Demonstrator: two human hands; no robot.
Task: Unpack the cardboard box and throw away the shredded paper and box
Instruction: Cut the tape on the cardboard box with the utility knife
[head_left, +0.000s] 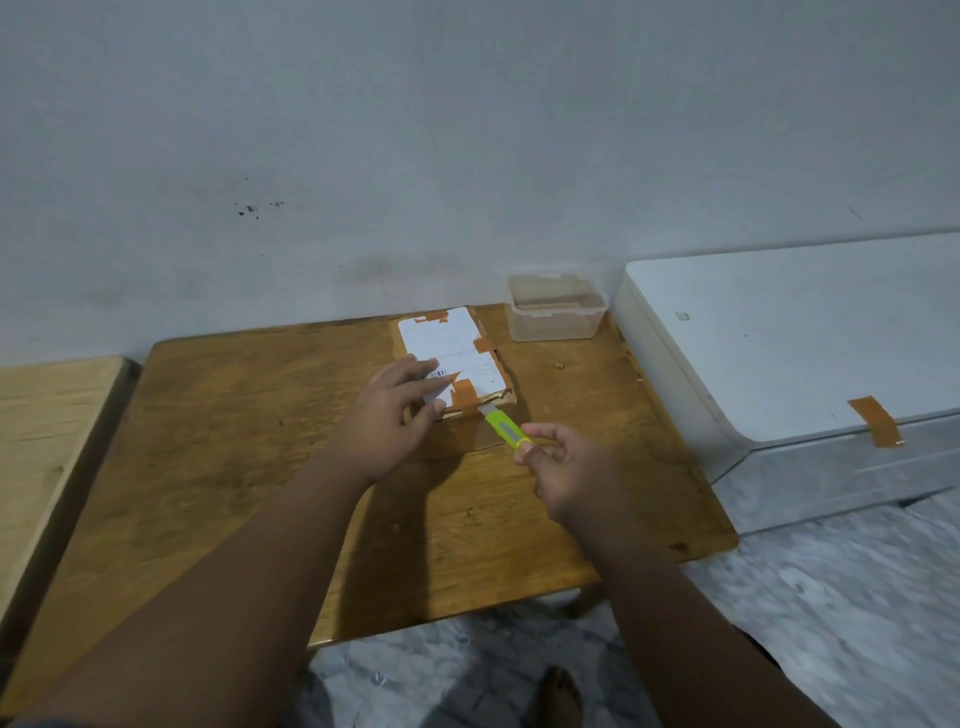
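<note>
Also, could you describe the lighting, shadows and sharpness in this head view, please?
Head view: dim, even light, no glare; the left hand casts a soft shadow on the table toward its near edge; the cardboard box label is too blurred to read.

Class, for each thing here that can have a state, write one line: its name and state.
Brown cardboard box with white label: shut, taped.
Yellow-green utility knife: blade out, at the box's near edge.
Clear plastic container: lidless.
Left hand: presses on box.
Right hand: pinches knife.
Long white case: shut, taped.
</note>
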